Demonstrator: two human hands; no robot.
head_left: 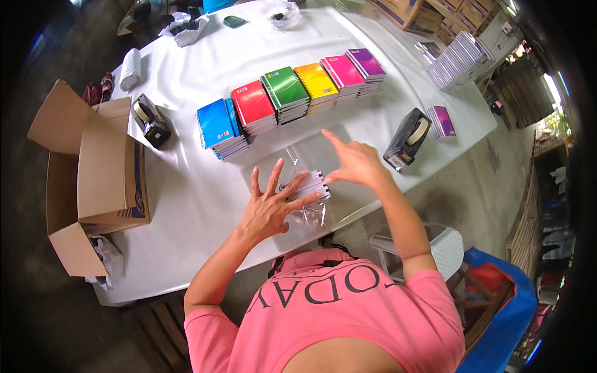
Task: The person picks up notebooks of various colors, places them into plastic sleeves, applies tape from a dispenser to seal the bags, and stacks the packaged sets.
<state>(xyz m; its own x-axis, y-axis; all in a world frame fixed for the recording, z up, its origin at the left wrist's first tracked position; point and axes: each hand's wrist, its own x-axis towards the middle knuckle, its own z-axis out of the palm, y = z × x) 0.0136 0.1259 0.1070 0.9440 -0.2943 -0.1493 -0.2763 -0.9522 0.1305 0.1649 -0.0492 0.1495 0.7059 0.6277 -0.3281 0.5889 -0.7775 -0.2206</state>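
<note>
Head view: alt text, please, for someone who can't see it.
A person's spread left hand lies over a small bundle in clear plastic on a white table, the right hand open beside it. Beyond stands a row of notebook stacks, blue through purple; an open cardboard box sits left, a tape dispenser on each side.

The table (177, 214) is bright — glare far right, dark bent edges.

One line of large black capital letters crosses the pink shirt (336, 311), upside down in this view. Toward the worktop's (180, 217) far edge, the spiral notebooks (285, 86) carry small multicoloured lettering on their covers, as does the purple notebook (443, 119) by the right edge. The cardboard box (104, 168) along the left edge bears a dark blue printed mark.
</note>
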